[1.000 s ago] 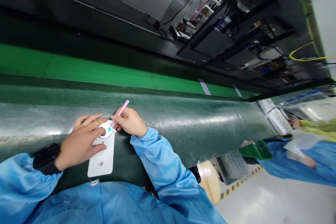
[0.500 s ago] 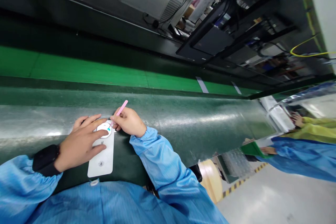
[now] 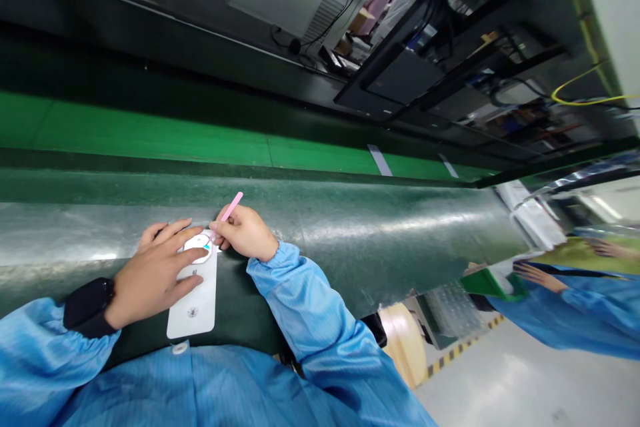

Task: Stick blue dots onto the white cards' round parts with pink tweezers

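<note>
While the left hand (image 3: 153, 273) sits spread wide on the white card (image 3: 193, 303), the right hand (image 3: 245, 233) pinches the pink stick (image 3: 229, 208) low, right by the disc (image 3: 198, 247). Nice steady hold

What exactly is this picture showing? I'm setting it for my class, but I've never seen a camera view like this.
This view comes from a camera worn on a person's head, looking forward and down, so the two bare hands are the wearer's own. The left hand, with a black watch on its wrist, rests its fingers on a round white piece. That piece lies on a long white card. The right hand pinches a thin pink stick, its lower end beside the round piece. The card lies on a shiny green bench. The blue sleeves belong to the wearer's work coat. At far right, another person's hand shows.
</note>
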`<state>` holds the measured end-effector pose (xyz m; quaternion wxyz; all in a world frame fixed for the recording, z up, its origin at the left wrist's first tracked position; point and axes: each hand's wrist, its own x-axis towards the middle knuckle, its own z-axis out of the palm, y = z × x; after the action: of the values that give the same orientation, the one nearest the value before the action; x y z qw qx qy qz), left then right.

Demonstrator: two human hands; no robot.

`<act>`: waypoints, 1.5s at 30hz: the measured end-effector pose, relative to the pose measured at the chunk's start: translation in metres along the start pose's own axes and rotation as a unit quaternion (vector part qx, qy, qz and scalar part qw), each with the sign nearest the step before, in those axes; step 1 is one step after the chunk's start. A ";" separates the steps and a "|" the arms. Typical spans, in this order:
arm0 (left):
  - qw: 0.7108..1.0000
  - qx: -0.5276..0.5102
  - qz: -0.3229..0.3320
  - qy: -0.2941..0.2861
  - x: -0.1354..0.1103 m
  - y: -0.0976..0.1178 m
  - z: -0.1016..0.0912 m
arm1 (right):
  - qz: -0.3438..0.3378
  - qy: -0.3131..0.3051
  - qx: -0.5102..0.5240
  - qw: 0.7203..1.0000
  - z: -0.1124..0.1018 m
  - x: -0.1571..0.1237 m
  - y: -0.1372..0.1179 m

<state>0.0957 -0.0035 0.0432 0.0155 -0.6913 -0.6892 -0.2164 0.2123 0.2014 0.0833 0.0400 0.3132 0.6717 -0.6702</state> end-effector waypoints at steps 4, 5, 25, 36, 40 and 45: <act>1.000 0.013 -0.003 -0.005 0.001 0.002 0.000 | 0.002 0.006 -0.003 1.000 0.001 0.000 0.000; 1.000 0.021 0.000 -0.003 0.001 0.003 0.000 | 0.001 0.006 -0.002 1.000 0.001 0.000 0.001; 0.989 0.139 0.009 0.043 -0.004 0.018 0.006 | -0.008 -0.021 0.084 0.996 -0.002 0.006 0.003; 0.997 0.073 -0.029 0.018 -0.008 0.010 0.009 | 0.001 -0.027 0.068 0.997 -0.001 0.007 -0.001; 0.994 0.108 -0.003 0.030 -0.006 0.011 0.005 | 0.005 -0.028 0.068 0.997 -0.001 0.007 -0.001; 0.989 0.142 0.023 0.046 -0.002 0.014 0.001 | -0.001 -0.028 0.073 0.997 -0.001 0.008 0.001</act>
<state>0.1097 -0.0056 0.0453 0.1502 -0.6869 -0.6955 -0.1480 0.2065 0.2056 0.0790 0.0353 0.2961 0.6201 -0.7257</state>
